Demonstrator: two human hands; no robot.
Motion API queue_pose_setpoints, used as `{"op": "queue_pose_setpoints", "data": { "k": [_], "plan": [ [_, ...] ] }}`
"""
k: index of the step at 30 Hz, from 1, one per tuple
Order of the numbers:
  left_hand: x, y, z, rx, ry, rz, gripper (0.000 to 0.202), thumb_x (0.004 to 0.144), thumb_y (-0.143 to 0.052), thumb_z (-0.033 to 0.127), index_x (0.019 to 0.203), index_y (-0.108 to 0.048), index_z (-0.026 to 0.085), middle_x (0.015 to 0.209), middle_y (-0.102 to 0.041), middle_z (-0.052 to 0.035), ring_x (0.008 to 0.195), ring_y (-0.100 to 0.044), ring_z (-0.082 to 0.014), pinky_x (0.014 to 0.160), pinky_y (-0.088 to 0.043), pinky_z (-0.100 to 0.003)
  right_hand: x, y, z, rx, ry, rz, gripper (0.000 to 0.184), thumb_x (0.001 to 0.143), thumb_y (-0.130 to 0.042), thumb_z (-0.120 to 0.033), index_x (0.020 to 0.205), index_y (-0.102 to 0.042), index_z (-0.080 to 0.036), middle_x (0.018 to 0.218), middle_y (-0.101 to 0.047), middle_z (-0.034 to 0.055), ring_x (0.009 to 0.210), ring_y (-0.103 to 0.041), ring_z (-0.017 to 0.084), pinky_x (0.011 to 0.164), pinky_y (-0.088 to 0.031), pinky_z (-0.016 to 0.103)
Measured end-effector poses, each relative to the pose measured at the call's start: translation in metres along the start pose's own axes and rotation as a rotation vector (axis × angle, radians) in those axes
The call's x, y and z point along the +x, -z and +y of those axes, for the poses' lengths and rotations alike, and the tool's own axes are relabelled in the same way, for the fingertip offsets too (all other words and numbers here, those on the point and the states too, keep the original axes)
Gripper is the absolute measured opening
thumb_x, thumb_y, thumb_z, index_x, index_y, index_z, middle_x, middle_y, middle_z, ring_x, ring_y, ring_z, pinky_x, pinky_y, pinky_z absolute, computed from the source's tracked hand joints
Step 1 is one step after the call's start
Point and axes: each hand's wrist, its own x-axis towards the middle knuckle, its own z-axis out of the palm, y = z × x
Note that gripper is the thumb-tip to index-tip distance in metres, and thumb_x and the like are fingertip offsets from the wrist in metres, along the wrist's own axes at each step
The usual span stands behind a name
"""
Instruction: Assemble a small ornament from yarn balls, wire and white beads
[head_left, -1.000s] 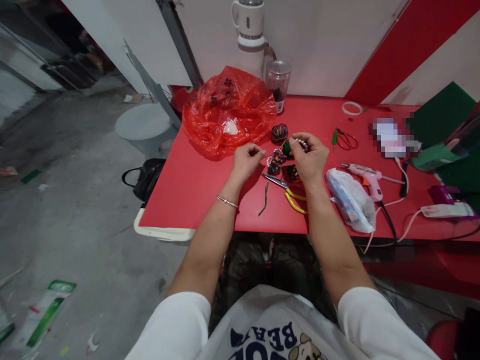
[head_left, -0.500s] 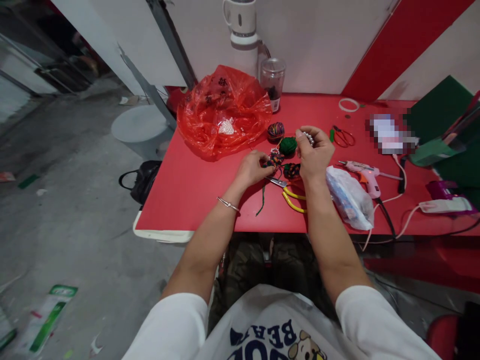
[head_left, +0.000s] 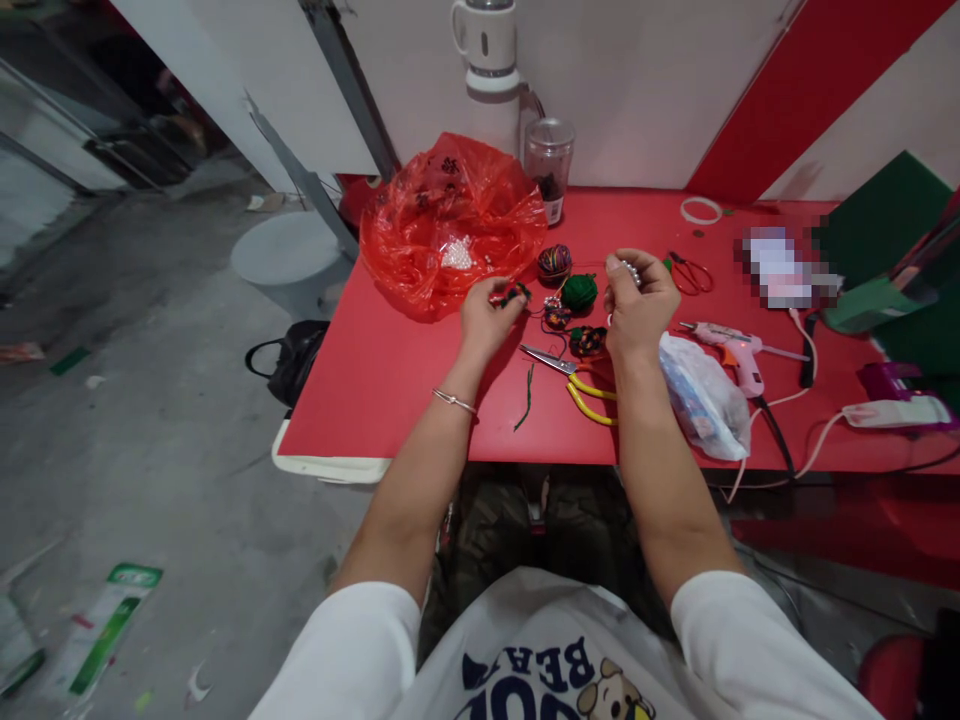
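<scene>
My left hand (head_left: 484, 320) is closed in a pinch on a small dark multicoloured knotted piece (head_left: 513, 294) just in front of the red plastic bag (head_left: 450, 225). My right hand (head_left: 637, 305) is raised over the red table (head_left: 390, 380), fingers curled round a strand of white beads (head_left: 631, 272). Between the hands lie a green cord ball (head_left: 579, 291), a multicoloured cord ball (head_left: 555, 262) and two small knotted ornaments (head_left: 585, 340). Yellow-handled pliers (head_left: 577, 380) and a green cord scrap (head_left: 527, 388) lie nearer me.
White beads sit inside the red bag. A clear jar (head_left: 549, 165) and a white appliance (head_left: 486, 45) stand at the back. A clear packet (head_left: 697, 395), pink glue gun (head_left: 731, 350), red scissors (head_left: 688, 272), white ring (head_left: 703, 211) and cables lie right. A black bag (head_left: 289, 355) sits on the floor left.
My left hand has lifted a small knotted piece from the cluster and moved left toward the red bag. My right hand has stayed raised with the beads, shifting slightly right.
</scene>
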Motion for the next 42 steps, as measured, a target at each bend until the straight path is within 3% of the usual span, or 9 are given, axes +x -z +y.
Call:
{"op": "queue_pose_setpoints", "data": {
  "k": [2, 5, 11, 14, 19, 28, 32, 36, 42],
  "plan": [
    [-0.009, -0.011, 0.000, 0.246, -0.187, 0.020, 0.032, 0.081, -0.083, 0.026, 0.112, -0.075, 0.023, 0.118, -0.071, -0.0093, 0.102, -0.066, -0.0222, 0.087, -0.051, -0.034, 0.002, 0.001, 0.002, 0.006, 0.040, 0.030, 0.041, 0.087, -0.079, -0.061, 0.105, -0.074, -0.024, 0.081, -0.067, -0.0009, 0.067, -0.066, 0.013, 0.055, -0.055, 0.025],
    [-0.027, -0.034, 0.007, 0.558, -0.403, -0.247, 0.029, 0.094, -0.074, 0.036, 0.119, -0.076, 0.021, 0.117, -0.073, -0.0120, 0.110, -0.064, -0.0262, 0.098, -0.049, -0.040, 0.003, 0.000, 0.005, 0.010, 0.083, 0.051, 0.042, 0.086, -0.080, -0.063, 0.102, -0.073, -0.024, 0.078, -0.065, -0.0023, 0.063, -0.064, 0.012, 0.053, -0.053, 0.025],
    [-0.042, -0.064, 0.011, 0.850, -0.527, -0.474, 0.043, 0.101, -0.064, 0.046, 0.132, -0.074, 0.018, 0.113, -0.074, -0.0161, 0.110, -0.060, -0.0319, 0.097, -0.046, -0.045, 0.002, 0.000, 0.009, -0.036, 0.121, 0.006, 0.041, 0.090, -0.076, -0.064, 0.103, -0.072, -0.025, 0.077, -0.064, -0.0016, 0.063, -0.064, 0.013, 0.052, -0.052, 0.026],
    [-0.037, -0.064, 0.004, 0.734, -0.477, -0.409, 0.034, 0.096, -0.068, 0.031, 0.127, -0.076, 0.019, 0.119, -0.073, -0.0159, 0.115, -0.062, -0.0312, 0.101, -0.048, -0.046, 0.002, 0.001, 0.011, -0.072, 0.157, -0.019, 0.042, 0.093, -0.071, -0.065, 0.107, -0.072, -0.025, 0.080, -0.064, -0.0006, 0.064, -0.064, 0.014, 0.054, -0.052, 0.027],
    [-0.025, -0.059, -0.003, 0.129, -0.223, -0.261, 0.060, 0.073, -0.075, 0.009, 0.133, -0.070, 0.017, 0.125, -0.073, -0.0122, 0.115, -0.067, -0.0252, 0.107, -0.051, -0.041, 0.002, 0.003, 0.014, -0.155, 0.247, -0.006, 0.043, 0.097, -0.065, -0.066, 0.110, -0.072, -0.026, 0.080, -0.065, 0.0003, 0.063, -0.063, 0.014, 0.054, -0.052, 0.027],
    [-0.014, -0.025, 0.014, -0.484, 0.281, -0.135, 0.045, 0.058, -0.087, 0.018, 0.100, -0.073, 0.017, 0.097, -0.076, -0.0041, 0.082, -0.071, -0.0161, 0.084, -0.061, -0.035, 0.004, 0.004, 0.011, -0.221, 0.292, -0.082, 0.048, 0.103, -0.055, -0.065, 0.124, -0.072, -0.025, 0.095, -0.072, 0.0050, 0.079, -0.071, 0.018, 0.067, -0.060, 0.033],
    [-0.014, -0.019, 0.016, -0.334, 0.189, -0.129, 0.040, 0.063, -0.081, 0.015, 0.103, -0.076, 0.019, 0.101, -0.076, -0.0039, 0.079, -0.070, -0.0154, 0.076, -0.060, -0.032, -0.005, 0.002, -0.004, -0.332, 0.326, -0.032, 0.038, 0.102, -0.059, -0.057, 0.114, -0.074, -0.023, 0.096, -0.074, 0.0053, 0.085, -0.072, 0.019, 0.076, -0.062, 0.034],
    [-0.011, -0.021, 0.013, -0.134, -0.058, -0.166, 0.052, 0.060, -0.073, 0.004, 0.109, -0.077, 0.018, 0.106, -0.078, -0.0059, 0.099, -0.072, -0.0194, 0.095, -0.058, -0.034, -0.014, -0.002, -0.017, -0.456, 0.352, -0.089, 0.026, 0.100, -0.063, -0.046, 0.105, -0.076, -0.024, 0.099, -0.078, 0.0064, 0.094, -0.074, 0.022, 0.088, -0.062, 0.038],
    [-0.005, -0.019, 0.002, -0.084, -0.154, -0.210, 0.066, 0.062, -0.071, 0.006, 0.127, -0.072, 0.018, 0.115, -0.078, -0.0086, 0.109, -0.072, -0.0226, 0.103, -0.055, -0.039, -0.019, -0.005, -0.024, -0.576, 0.432, -0.226, 0.014, 0.097, -0.063, -0.026, 0.098, -0.077, -0.025, 0.098, -0.079, 0.0062, 0.094, -0.074, 0.024, 0.091, -0.058, 0.039]
  ]
}}
